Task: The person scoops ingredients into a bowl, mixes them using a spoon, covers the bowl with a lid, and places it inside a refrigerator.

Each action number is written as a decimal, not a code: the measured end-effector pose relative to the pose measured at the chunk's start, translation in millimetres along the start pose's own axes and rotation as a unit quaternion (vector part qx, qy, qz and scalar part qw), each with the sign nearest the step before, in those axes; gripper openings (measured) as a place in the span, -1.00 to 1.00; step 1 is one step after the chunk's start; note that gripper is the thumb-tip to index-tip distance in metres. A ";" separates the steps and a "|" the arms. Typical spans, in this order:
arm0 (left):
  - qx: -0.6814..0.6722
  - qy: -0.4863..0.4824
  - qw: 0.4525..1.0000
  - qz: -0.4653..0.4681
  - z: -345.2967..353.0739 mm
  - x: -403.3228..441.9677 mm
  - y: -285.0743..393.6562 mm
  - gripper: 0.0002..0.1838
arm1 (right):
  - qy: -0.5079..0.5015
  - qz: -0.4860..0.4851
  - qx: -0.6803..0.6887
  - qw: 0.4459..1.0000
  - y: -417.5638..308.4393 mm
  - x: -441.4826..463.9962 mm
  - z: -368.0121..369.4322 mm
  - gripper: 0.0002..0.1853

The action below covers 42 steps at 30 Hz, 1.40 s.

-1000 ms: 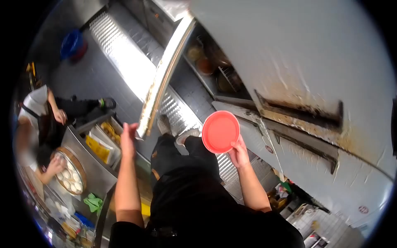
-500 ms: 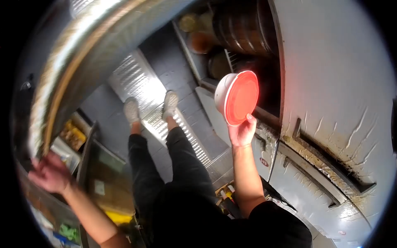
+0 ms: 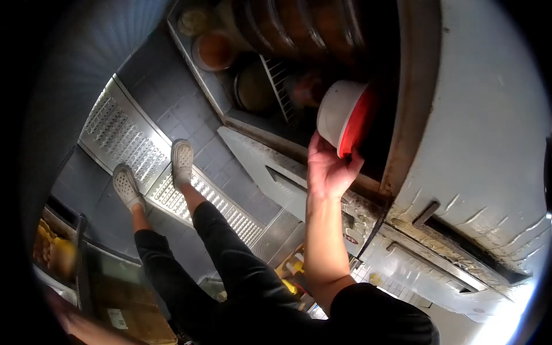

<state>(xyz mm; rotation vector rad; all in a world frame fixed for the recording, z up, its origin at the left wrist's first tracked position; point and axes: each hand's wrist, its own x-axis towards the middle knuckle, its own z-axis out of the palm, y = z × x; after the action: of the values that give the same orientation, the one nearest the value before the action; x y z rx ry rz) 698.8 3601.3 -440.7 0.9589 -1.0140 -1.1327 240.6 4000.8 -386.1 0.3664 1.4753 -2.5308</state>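
My right hand (image 3: 333,167) is closed around a white round bowl (image 3: 335,112) with a red lid (image 3: 357,122). The bowl is tilted on its side, lid facing right, at the opening of a dark cabinet (image 3: 414,109) that looks like a fridge. Inside the cabinet are large brown ribbed containers (image 3: 287,26), a round tub with orange-brown contents (image 3: 214,50) and a white wire rack (image 3: 279,86). At the lower left edge, my left hand (image 3: 62,310) is dim and cut off, so its fingers do not show clearly.
An open lower door (image 3: 259,167) juts out below the cabinet. Grey doors with stained handles (image 3: 460,241) stand at the right. Perforated metal plates (image 3: 129,135) lie on the tiled floor under my feet. A cardboard box (image 3: 126,310) and yellow packages (image 3: 60,253) are at the lower left.
My right hand has carried the lidded bowl to the cabinet opening and turned it. My left hand has left the curved metal edge and dropped toward the view's edge. The view has shifted right.
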 end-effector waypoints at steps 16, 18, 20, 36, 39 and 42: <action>0.073 -0.107 0.904 -0.408 51.6 -174.1 -175.3 -0.17 | -0.141 0.229 -0.122 0.955 228.7 -16.0 -60.1 -0.30; 0.149 -0.277 0.877 -0.363 45.2 -190.7 -233.9 -0.14 | -0.178 0.256 -0.144 0.939 266.8 7.6 -65.8 -0.36; 0.212 -0.375 0.831 -0.351 43.0 -193.0 -291.2 -0.13 | -0.216 0.243 -0.163 0.932 298.8 28.9 -62.4 -0.36; -0.197 -0.439 0.841 -0.246 153.6 -199.5 -473.3 -0.21 | -0.380 0.108 -0.186 0.900 363.3 144.9 -43.4 -0.44; -0.275 -0.461 0.828 -0.163 205.3 -189.2 -410.8 -0.24 | -0.434 0.095 -0.189 0.876 327.7 138.4 -25.5 -0.40; -0.218 -0.497 0.833 -0.107 237.1 -178.8 -345.0 -0.38 | -0.461 0.110 -0.150 0.868 279.7 107.2 -5.1 -0.28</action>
<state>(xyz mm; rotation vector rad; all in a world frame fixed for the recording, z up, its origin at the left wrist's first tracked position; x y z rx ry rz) 364.0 3700.1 -732.9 0.0379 -1.3686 -2.0360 218.7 3864.9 -652.2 -0.6143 1.2575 -1.7830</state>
